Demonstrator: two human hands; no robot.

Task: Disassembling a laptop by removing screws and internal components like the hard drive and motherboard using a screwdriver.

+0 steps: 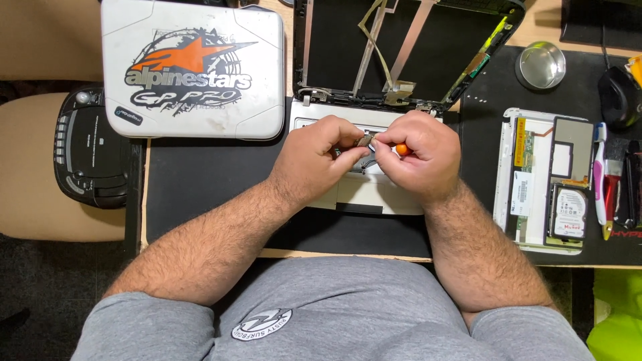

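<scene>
At the far left a black portable radio with rounded ends (90, 148) sat on a tan seat, and just right of it a white hard-shell case with a black and orange emblem (192, 67) lay flat on the black desk mat (200, 180). Next came the left hand (319, 157), its fingers drawn together and pinched on a small, thin metal bracket (365, 140) held just above the white palm-rest of the opened laptop base (361, 194). The bracket looked light and stiff but easily bent, with slick edges, so a pinch at its two ends seemed the sound grip. The right hand (420, 155) was closed around a small screwdriver with an orange handle (401, 149), its tip hidden between the two hands at the bracket. Behind them stood the stripped laptop lid, a black shell with bare metal strips and loose ribbon cable (401, 47). Further right a round shiny metal tin (540, 65) rested on the mat, then a removed white display panel with a small hard drive lying on it (545, 180), a few pens and hand tools (605, 194), and a black computer mouse (618, 97).
</scene>
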